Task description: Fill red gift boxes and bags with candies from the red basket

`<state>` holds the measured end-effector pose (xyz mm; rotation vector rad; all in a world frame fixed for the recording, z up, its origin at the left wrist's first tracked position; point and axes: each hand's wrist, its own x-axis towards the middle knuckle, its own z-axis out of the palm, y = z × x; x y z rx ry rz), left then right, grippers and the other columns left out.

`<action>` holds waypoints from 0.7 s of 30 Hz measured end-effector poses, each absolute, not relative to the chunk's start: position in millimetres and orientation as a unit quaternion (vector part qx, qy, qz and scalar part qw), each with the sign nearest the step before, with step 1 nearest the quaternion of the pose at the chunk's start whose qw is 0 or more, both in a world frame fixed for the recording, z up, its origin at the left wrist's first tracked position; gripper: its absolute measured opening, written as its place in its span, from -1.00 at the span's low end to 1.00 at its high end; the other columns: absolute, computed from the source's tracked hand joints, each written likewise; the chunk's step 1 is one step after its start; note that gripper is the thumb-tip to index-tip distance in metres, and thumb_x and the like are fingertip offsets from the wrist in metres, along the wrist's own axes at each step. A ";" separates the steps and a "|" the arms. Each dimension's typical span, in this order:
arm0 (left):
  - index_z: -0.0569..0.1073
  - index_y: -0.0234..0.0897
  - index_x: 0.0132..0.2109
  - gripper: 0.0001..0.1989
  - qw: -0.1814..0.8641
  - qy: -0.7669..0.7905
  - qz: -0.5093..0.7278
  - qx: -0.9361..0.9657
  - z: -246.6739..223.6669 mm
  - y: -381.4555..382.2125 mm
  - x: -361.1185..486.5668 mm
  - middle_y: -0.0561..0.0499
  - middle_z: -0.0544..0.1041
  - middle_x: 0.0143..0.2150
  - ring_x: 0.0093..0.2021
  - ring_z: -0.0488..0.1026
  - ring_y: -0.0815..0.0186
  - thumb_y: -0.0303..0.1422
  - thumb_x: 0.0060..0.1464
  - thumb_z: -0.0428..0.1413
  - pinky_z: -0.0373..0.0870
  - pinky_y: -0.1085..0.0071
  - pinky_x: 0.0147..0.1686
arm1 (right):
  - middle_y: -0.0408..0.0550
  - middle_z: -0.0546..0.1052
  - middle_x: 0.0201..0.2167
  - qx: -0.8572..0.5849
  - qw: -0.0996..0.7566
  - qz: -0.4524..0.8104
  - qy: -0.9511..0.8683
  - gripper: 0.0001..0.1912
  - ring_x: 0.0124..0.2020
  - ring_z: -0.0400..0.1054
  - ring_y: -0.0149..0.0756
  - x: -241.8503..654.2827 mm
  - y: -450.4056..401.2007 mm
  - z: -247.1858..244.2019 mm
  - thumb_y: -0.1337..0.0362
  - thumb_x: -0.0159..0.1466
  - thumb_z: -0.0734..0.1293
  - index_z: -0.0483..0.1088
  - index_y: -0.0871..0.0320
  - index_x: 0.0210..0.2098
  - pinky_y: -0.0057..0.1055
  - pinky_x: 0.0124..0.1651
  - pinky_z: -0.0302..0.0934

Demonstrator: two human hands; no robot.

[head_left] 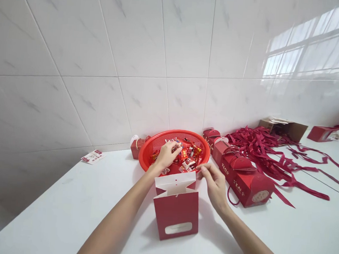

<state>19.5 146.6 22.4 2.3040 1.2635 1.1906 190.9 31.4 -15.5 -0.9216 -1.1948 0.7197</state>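
Observation:
A red paper gift box [176,212] stands upright on the white table with its top flaps unfolded and a pale oval window low on its front. Behind it is a red plastic basket [146,150] of wrapped candies [188,163]. My left hand [169,155] reaches over the basket, its fingertips pinched together; a small pale and blue bit shows at them, too small to make out. Beside the box's top right corner, my right hand [215,186] is near the basket's rim, fingers loosely bent and apart, with nothing visible in them.
Closed red gift boxes [238,178] stand in a row to the right. Dark red ribbons [261,149] spill from a cardboard box [297,132]. Another small red box [137,147] is left of the basket, and printed cards [93,157] lie farther left. A tiled wall [142,105] backs the table.

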 end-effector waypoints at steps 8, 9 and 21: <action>0.45 -0.22 -0.25 -0.89 0.115 0.422 0.454 0.776 21.7 147.7 21.2 -0.01 0.54 -0.21 -0.11 0.47 0.21 -0.31 0.22 0.07 0.36 0.28 -0.01 | -0.05 0.53 -0.24 -0.452 0.593 0.442 -0.499 -0.42 -0.21 0.47 -0.18 191.8 112.2 27.2 0.26 -0.08 0.56 0.37 0.11 -0.09 -0.25 -0.18 0.40; 0.45 -0.22 -0.24 -0.88 0.116 0.421 0.459 0.774 21.4 147.6 21.6 -0.02 0.55 -0.19 -0.10 0.47 0.21 -0.32 0.23 0.05 0.37 0.28 0.00 | -0.08 0.52 -0.29 -0.445 0.571 0.485 -0.491 -0.40 -0.26 0.48 -0.20 188.7 118.0 28.3 0.28 -0.10 0.57 0.36 0.11 -0.08 -0.26 -0.23 0.41; 0.36 -0.19 0.09 -0.64 0.151 0.438 0.497 0.734 17.9 151.8 24.3 -0.11 0.52 0.09 0.06 0.48 0.13 -0.38 0.15 0.14 0.39 0.16 0.09 | -0.14 0.55 -0.43 -0.370 0.558 0.537 -0.513 -0.62 -0.45 0.39 -0.36 176.4 129.3 19.0 0.20 -0.10 0.57 0.47 0.13 -0.31 -0.45 -0.45 0.28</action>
